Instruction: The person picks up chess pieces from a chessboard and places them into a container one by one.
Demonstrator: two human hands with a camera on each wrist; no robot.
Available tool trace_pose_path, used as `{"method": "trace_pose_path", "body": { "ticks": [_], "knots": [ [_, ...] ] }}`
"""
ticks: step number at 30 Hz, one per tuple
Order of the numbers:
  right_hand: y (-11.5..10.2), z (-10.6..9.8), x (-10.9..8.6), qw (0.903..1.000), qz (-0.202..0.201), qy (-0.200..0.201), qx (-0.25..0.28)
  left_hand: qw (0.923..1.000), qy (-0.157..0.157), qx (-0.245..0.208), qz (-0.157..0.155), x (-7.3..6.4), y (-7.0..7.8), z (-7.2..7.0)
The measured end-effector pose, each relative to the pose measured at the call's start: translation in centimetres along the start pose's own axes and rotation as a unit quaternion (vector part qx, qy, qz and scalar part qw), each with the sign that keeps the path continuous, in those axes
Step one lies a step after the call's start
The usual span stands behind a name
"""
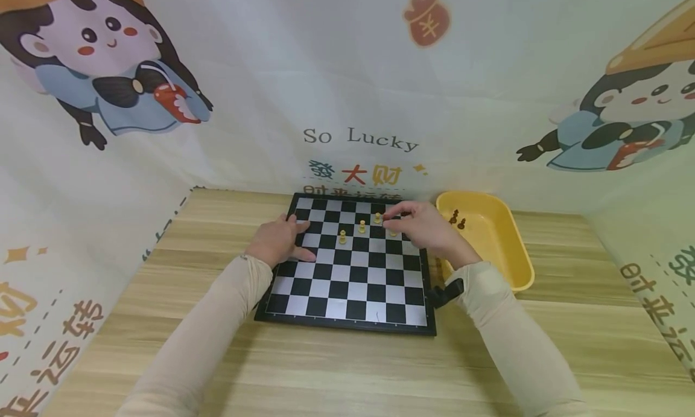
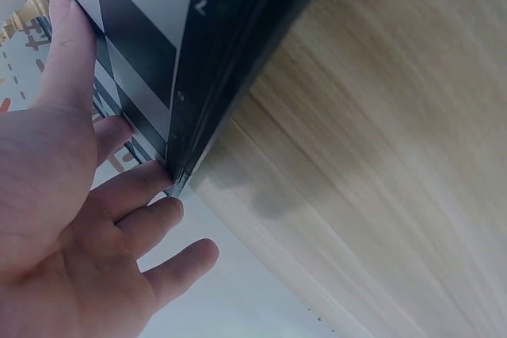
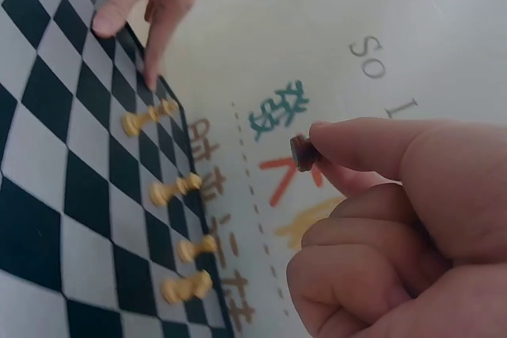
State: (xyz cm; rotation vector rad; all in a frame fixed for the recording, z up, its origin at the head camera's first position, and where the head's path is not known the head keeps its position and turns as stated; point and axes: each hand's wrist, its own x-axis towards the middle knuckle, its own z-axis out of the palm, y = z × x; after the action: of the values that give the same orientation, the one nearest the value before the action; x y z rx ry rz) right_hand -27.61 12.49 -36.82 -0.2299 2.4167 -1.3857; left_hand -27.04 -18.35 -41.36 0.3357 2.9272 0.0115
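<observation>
A black-and-white chessboard lies on the wooden table, with several pale yellow chess pieces standing on its far part, among them one chess piece nearer the middle. My right hand pinches a small dark brown chess piece between thumb and index finger, above the board's far right part. In the right wrist view its other fingers are curled in, and only the piece's base end shows. On the board's left edge rests my left hand, its thumb lying over the squares and its fingers spread along the rim.
A yellow plastic tray stands right of the board, with two dark brown chess pieces inside near its far left. A printed cloth hangs behind the table and at both sides. The right forearm passes over the tray's near left corner.
</observation>
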Motion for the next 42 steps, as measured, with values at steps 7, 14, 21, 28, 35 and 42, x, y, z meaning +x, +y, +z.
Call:
{"method": "trace_pose_path", "body": {
  "ticks": [7, 14, 21, 28, 35, 42],
  "knots": [
    [0.4, -2.4, -0.2, 0.9989, 0.001, 0.040, -0.023, 1.0000, 0.001, -0.003, -0.005, 0.1, 0.1, -0.1],
    [1.4, -4.6, -0.8, 0.9992, 0.012, 0.036, -0.013, 1.0000, -0.008, -0.002, -0.005, 0.0, 0.1, -0.1],
    [2.7, -6.9, -1.2, 0.9986, 0.024, 0.048, -0.004, 1.0000, -0.002, -0.005, -0.005, 0.2, 0.1, 0.2],
    [4.0, -8.8, -1.3, 0.9973, 0.047, 0.055, -0.009, 1.0000, -0.001, -0.004, -0.003, 0.2, 0.0, 0.1],
    [5.7, -9.7, -1.1, 0.9964, 0.062, 0.054, 0.022, 1.0000, -0.003, -0.006, -0.002, 0.2, 0.1, 0.1],
    [7.1, -9.7, -0.4, 0.9950, 0.080, 0.060, 0.007, 1.0000, -0.002, -0.007, -0.003, 0.1, 0.0, 0.1]
  ]
}}
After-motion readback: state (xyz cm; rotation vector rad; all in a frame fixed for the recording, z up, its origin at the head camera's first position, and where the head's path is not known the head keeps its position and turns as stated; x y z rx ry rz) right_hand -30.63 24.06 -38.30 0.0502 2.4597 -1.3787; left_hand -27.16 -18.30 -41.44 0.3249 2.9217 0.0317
